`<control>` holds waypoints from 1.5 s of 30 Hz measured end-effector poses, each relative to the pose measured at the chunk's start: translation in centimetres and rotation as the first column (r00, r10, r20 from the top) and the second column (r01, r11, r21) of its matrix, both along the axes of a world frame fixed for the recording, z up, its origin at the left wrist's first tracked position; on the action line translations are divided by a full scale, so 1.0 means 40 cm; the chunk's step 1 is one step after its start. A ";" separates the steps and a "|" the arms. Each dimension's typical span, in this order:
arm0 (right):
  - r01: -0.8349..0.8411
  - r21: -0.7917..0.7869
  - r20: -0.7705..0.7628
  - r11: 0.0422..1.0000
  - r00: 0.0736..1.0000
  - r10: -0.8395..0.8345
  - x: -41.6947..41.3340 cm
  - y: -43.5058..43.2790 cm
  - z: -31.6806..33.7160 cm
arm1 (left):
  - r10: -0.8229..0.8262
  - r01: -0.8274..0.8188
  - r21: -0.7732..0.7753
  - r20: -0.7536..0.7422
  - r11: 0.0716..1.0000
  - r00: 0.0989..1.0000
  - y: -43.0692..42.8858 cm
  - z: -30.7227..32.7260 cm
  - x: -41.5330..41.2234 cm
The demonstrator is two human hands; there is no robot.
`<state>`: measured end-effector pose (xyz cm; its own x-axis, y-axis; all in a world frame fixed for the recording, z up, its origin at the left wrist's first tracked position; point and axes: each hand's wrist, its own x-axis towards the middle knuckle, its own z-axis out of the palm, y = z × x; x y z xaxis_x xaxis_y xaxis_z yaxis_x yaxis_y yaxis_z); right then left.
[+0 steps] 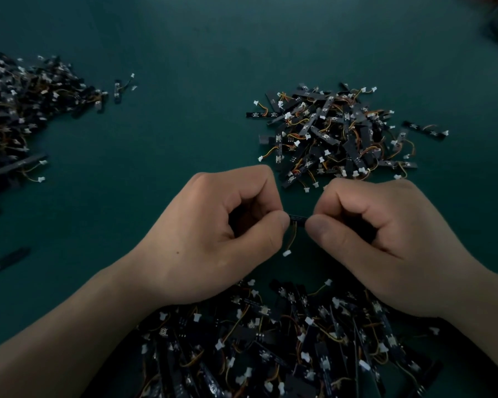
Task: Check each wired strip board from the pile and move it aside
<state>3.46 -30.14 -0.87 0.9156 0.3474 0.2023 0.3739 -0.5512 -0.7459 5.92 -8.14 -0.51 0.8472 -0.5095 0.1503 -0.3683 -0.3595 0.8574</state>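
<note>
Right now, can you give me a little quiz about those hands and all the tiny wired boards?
1. True or false: the left hand and the right hand pinch one strip board between them.
2. Where is its white connector? A: flat on the table. B: hanging below the board on its wire. C: inside a fist.
3. Fill in: the closest pile beyond the hands lies past the ____ hand.
Key: 1 true; 2 B; 3 right.

Blk strip board (297, 218) horiz, wire w/ white plug dangling.
</note>
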 end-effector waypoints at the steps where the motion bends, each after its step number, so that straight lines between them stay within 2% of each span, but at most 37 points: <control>1: -0.004 -0.003 -0.005 1.000 1.000 0.004 -0.001 -0.001 -0.001 | -0.007 0.007 0.002 -0.003 1.000 1.000 0.000 0.001 0.000; 9: -0.005 -0.048 -0.008 0.999 1.000 0.004 0.003 -0.004 -0.004 | 0.008 -0.009 0.018 0.019 1.000 1.000 0.000 -0.005 0.000; 15: -0.061 0.004 -0.035 0.998 0.998 0.061 0.006 -0.006 -0.007 | -0.001 0.002 -0.049 0.023 0.999 1.000 0.005 -0.007 0.003; 19: -0.018 0.165 -0.029 0.986 0.999 0.023 0.008 -0.013 -0.011 | 0.035 -0.036 -0.070 -0.013 0.997 0.999 0.006 -0.014 0.009; 22: 0.085 0.284 -0.050 0.955 0.996 -0.074 0.008 -0.012 -0.007 | -0.065 0.060 -0.094 -0.045 0.994 0.997 0.014 -0.006 0.007; 24: 0.113 0.253 -0.063 0.961 0.993 -0.101 0.007 -0.007 -0.004 | -0.168 0.167 -0.036 -0.041 0.985 0.985 0.021 -0.005 0.006; 26: 0.108 0.173 -0.056 0.979 0.993 -0.100 0.004 -0.004 -0.003 | -0.252 0.247 0.117 0.035 0.962 0.967 0.020 -0.003 0.007; 29: 0.090 0.091 -0.054 0.992 0.995 -0.085 0.002 -0.002 -0.003 | -0.323 0.272 0.326 0.114 0.905 0.939 0.015 -0.002 0.003; 31: 0.079 0.071 -0.051 0.994 0.996 -0.076 0.003 -0.005 -0.005 | -0.334 0.273 0.349 0.125 0.896 0.934 0.013 0.000 0.000; 38: 0.057 0.063 -0.072 0.996 0.996 -0.052 0.006 -0.011 -0.011 | -0.289 0.266 0.280 0.044 0.922 0.956 0.010 0.004 0.006; 42: 0.001 0.125 -0.076 0.992 0.997 0.008 0.009 -0.018 -0.013 | -0.216 0.219 0.064 -0.059 0.974 0.975 0.009 0.006 0.012; 45: -0.082 0.147 -0.082 0.986 0.992 0.095 0.011 -0.021 -0.014 | -0.153 0.150 -0.038 -0.083 0.988 0.985 0.010 0.002 0.013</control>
<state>3.92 -30.99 -1.42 0.8991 0.4010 0.1758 0.3459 -0.4043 -0.8467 6.45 -7.73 -0.44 0.7713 -0.6288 0.0985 -0.3410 -0.2775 0.8982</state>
